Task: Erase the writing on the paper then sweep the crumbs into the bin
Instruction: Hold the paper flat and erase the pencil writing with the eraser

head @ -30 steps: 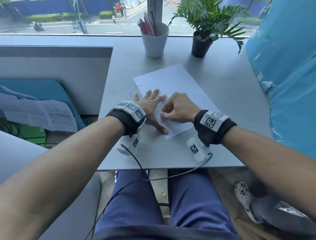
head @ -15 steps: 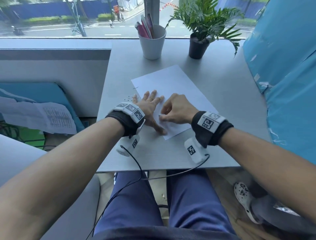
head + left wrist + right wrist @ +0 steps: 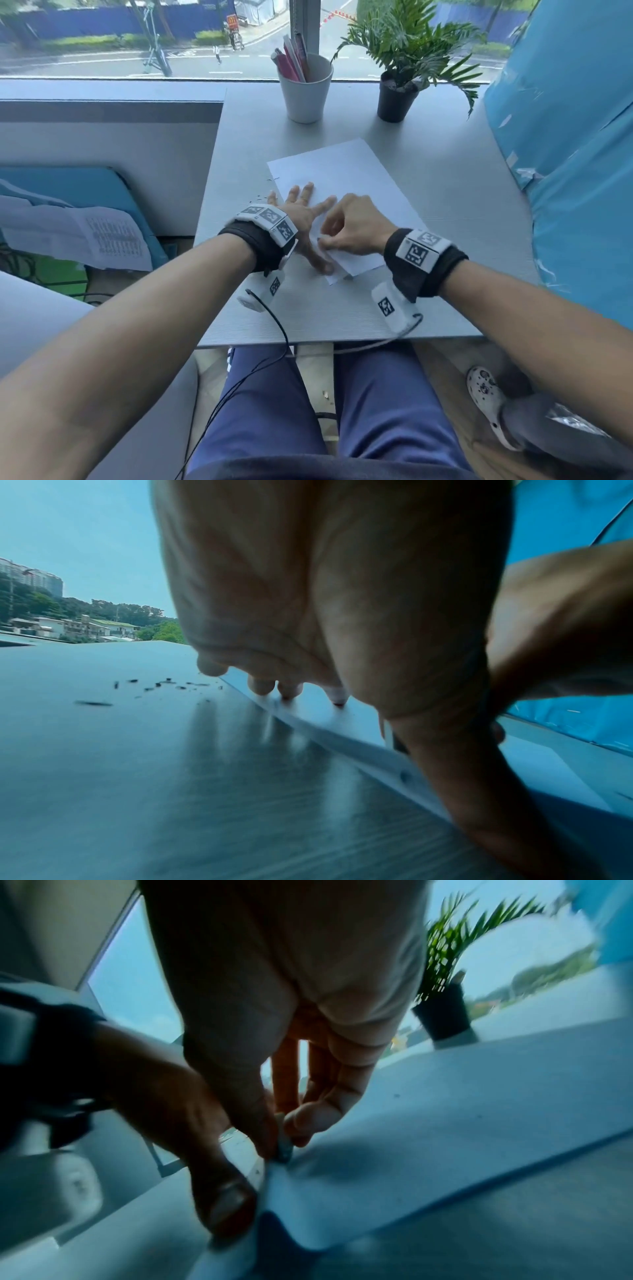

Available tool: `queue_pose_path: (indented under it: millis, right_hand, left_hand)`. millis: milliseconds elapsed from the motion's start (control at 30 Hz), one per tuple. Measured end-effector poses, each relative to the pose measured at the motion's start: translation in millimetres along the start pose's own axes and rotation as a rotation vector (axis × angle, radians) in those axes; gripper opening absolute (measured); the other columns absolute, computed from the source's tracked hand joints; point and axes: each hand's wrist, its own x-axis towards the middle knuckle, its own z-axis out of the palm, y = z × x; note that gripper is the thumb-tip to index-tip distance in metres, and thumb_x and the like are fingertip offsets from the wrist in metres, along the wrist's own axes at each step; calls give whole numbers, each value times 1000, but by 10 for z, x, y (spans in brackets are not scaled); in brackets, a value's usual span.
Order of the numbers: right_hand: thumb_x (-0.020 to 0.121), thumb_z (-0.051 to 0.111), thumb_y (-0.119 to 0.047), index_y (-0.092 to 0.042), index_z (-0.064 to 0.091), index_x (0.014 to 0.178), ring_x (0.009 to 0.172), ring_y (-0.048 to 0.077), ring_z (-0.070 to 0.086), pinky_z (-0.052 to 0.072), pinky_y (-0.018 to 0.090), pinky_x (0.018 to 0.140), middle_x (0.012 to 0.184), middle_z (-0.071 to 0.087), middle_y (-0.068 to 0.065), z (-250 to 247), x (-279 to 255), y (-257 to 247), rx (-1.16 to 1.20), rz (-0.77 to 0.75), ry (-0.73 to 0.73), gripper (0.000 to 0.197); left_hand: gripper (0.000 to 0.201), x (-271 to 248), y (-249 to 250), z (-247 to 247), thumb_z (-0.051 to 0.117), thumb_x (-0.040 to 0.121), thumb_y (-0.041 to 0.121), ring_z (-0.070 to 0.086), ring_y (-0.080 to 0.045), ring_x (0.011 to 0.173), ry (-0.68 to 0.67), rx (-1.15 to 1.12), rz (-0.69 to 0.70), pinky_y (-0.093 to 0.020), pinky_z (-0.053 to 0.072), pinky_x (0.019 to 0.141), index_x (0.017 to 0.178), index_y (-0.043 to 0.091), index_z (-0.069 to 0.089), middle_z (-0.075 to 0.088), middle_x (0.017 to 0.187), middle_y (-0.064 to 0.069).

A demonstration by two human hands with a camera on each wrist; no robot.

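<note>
A white sheet of paper lies askew on the grey table. My left hand lies flat on the sheet's left edge with the fingers spread; the left wrist view shows its fingertips pressing the paper. My right hand pinches a small eraser between thumb and forefinger against the paper, right beside the left thumb. The sheet buckles a little at the eraser. Dark crumbs lie scattered on the table just left of the paper. No bin shows in any view.
At the back of the table stand a white cup with pens and a potted plant. A blue covered bulk lines the right side. Wrist cables hang over the table's front edge. Someone's shoe is on the floor at right.
The right hand has made only small shifts with the eraser near the paper's near-left corner. The left hand stays pressed flat. The head view has tilted slightly.
</note>
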Motion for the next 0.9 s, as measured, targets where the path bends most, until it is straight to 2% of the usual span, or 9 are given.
queue_pose_path:
  millis: [67,167,300,400,433,533,700,800,900]
  right_hand:
    - [70,81,-26,-16,78,75,57,-7,58,39,3,53,65,67,-11,-72,66,71,10,54,18,11]
    - [70,80,-27,-14,79,79,69,6,64,46,13,64,75,74,-1,-170,152,152,39,139,144,16]
    - [73,79,-23,-14,79,78,59,-4,55,39,2,54,70,67,-8,-9,28,47,-9,7,10,11]
    - [70,80,-24,-15,79,77,57,-3,55,35,-1,49,65,68,-6,-139,133,156,64,114,132,11]
    - [70,79,-23,-15,78,76,54,-4,54,35,1,49,62,65,-9,-115,132,133,48,100,135,10]
    - [72,77,-20,-14,77,73,53,-5,52,36,6,52,61,59,-16,18,14,5,-31,-31,-27,7]
    - [70,79,-25,-15,78,77,62,4,60,39,4,53,70,71,-3,-122,113,133,18,92,111,12]
    - [73,79,-22,-15,77,74,59,-2,56,39,3,52,68,67,-7,22,-41,6,-41,-41,-68,7]
    - [71,81,-26,-16,79,78,59,-3,56,37,4,53,70,70,-6,-140,91,132,40,90,62,13]
  left_hand:
    - [155,22,35,-33,82,38,80,-20,-31,150,-5,42,-15,-62,-11,115,151,48,-18,-28,161,-8]
    - [157,45,99,-74,82,35,80,-18,-33,150,-16,89,-46,-64,-10,114,151,47,-19,-27,162,-10]
    - [161,70,78,-67,83,34,79,-21,-33,149,-30,91,-51,-66,-11,114,151,44,-22,-29,161,-11]
    - [159,59,94,-76,84,34,78,-19,-33,150,-22,83,-51,-65,-12,114,151,46,-18,-26,162,-10]
    - [159,57,98,-82,84,34,78,-19,-33,150,-25,90,-55,-65,-12,114,152,45,-18,-26,162,-10]
    - [161,73,87,-82,84,34,78,-20,-34,149,-37,108,-62,-66,-11,113,151,43,-21,-28,161,-10]
    - [160,56,92,-80,85,35,77,-19,-34,150,-20,97,-52,-67,-11,114,152,45,-19,-26,162,-10]
    - [165,85,87,-68,85,30,79,-21,-35,149,-29,117,-56,-68,-12,112,150,44,-22,-29,161,-12]
    - [164,84,101,-80,85,30,78,-21,-34,149,-32,107,-47,-67,-13,112,150,45,-21,-28,161,-11]
